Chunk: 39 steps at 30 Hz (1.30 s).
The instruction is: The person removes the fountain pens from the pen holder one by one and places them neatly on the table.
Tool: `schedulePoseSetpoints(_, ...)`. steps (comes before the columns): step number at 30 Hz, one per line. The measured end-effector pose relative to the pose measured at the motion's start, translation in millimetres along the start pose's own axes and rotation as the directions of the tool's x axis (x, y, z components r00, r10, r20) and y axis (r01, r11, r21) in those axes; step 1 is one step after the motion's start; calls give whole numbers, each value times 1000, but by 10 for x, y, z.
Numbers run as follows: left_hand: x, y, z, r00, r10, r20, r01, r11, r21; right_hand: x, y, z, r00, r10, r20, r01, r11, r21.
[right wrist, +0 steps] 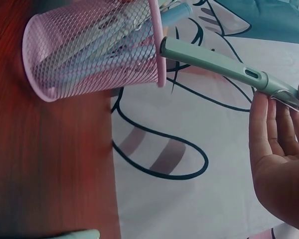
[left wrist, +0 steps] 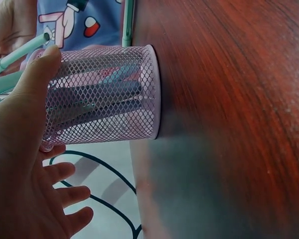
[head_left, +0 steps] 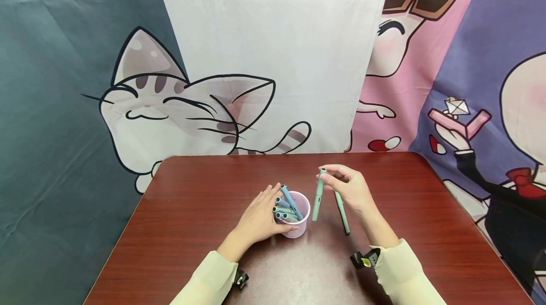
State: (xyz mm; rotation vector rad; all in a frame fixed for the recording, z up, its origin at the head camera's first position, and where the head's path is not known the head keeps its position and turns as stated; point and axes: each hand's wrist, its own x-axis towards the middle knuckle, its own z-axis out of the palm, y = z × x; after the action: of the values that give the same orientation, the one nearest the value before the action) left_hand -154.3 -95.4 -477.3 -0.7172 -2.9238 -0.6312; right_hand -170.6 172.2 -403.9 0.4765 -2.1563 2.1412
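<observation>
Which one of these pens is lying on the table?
The green pen right of the pink mesh cup. It alone lies on the table; the right hand pinches another green pen, and the others lean inside the cup.

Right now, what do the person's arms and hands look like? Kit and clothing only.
The left hand and right hand are ungloved. The left sleeve and right sleeve are long, pale cream. The left wrist camera is small and black; the right wrist camera is black with grey and yellow-green patches. No cables visible.
</observation>
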Motion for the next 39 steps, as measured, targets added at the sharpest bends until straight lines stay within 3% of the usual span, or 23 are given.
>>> schedulePoseSetpoints(10,-3,6,6,1000,3,-5,-3,1000,16,-55,63,-143,998,60,-35,-63,993,-98)
schedulePoseSetpoints(31,1,-10,27,1000,10,4,-11,999,43,-179,278,-545,987,159,-16,-159,976,-149)
schedulePoseSetpoints(39,-1,-16,29,1000,6,-1,-6,999,43,-228,380,-740,974,224,-39,-228,960,-163)
